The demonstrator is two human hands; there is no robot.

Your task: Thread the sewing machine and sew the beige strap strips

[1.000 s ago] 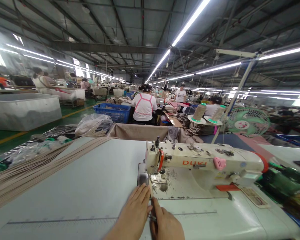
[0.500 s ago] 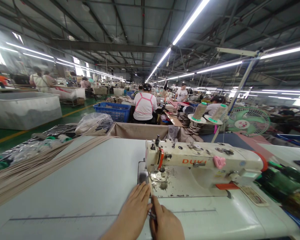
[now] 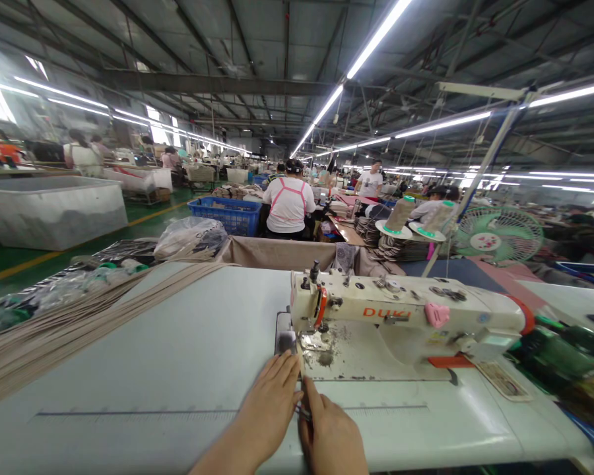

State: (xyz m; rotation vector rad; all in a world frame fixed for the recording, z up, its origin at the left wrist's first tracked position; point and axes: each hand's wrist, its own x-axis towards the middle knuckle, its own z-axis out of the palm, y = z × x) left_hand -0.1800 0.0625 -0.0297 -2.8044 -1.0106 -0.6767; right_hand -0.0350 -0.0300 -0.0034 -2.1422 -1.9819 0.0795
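Note:
Just in front of a white sewing machine (image 3: 400, 310), my left hand (image 3: 272, 402) lies flat with its fingers stretched toward the presser foot area. Under its fingertips runs a narrow beige strip (image 3: 300, 364), mostly hidden by my hands. My right hand (image 3: 332, 429) is close beside it, index finger pointing forward along the strip and the other fingers curled. A small dark metal tool (image 3: 303, 413) shows between the two hands, held in the right one; its exact kind is hidden. The worktable (image 3: 178, 356) carries a printed ruler line (image 3: 138, 414).
Long beige strips (image 3: 94, 323) lie across the table's left side. Behind the machine are a fabric-lined bin (image 3: 282, 253), thread cones (image 3: 400, 216) and a green fan (image 3: 497, 236). A blue crate (image 3: 228, 218) and a seated person (image 3: 290, 201) are farther ahead.
The camera view has shifted slightly, so the machine and table sit a little to the right. Both hands keep nearly the same place and pose at the machine's front.

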